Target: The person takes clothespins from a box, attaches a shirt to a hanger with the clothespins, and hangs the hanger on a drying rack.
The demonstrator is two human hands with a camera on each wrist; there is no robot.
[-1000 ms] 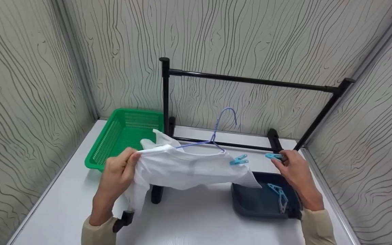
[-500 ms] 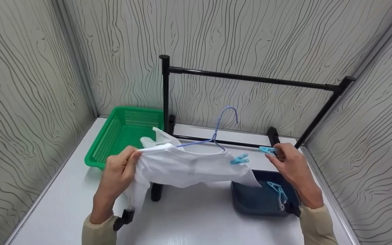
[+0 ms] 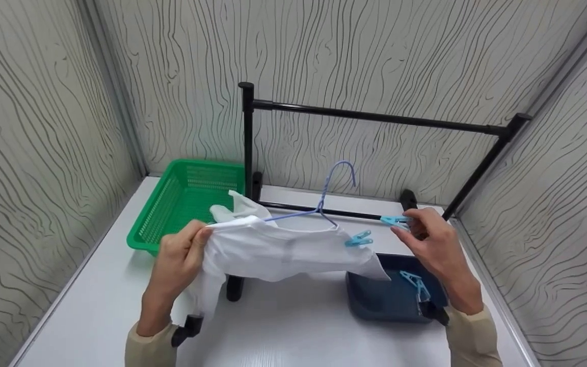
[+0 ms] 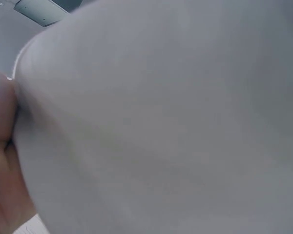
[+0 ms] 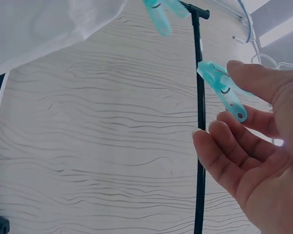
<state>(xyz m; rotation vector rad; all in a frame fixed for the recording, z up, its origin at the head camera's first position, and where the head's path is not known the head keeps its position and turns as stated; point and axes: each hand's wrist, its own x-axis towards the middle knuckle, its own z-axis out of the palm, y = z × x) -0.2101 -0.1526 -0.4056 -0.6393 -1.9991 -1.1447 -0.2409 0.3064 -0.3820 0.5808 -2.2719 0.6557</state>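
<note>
A white shirt (image 3: 293, 252) hangs on a blue wire hanger (image 3: 322, 193), held up over the table. My left hand (image 3: 176, 260) grips the shirt at its left shoulder; in the left wrist view the white cloth (image 4: 161, 122) fills most of the picture. One light blue clothespin (image 3: 358, 239) is clipped on the shirt's right shoulder. Between thumb and fingers, my right hand (image 3: 438, 244) pinches another clothespin (image 3: 394, 221), a short way to the right of the clipped one. The right wrist view shows this held clothespin (image 5: 222, 87) with its tip pointing toward the shirt.
Behind the shirt stands a black rack with a top bar (image 3: 375, 116). At the back left is a green basket (image 3: 140, 239). Below my right hand sits a dark blue bin (image 3: 370, 306) with clothespins (image 3: 416, 285) inside. Patterned walls (image 3: 324, 51) enclose the table (image 3: 273, 336).
My right hand has moved left and slightly up with the clothespin, nearer to the shirt. The left hand and the shirt have stayed nearly still.
</note>
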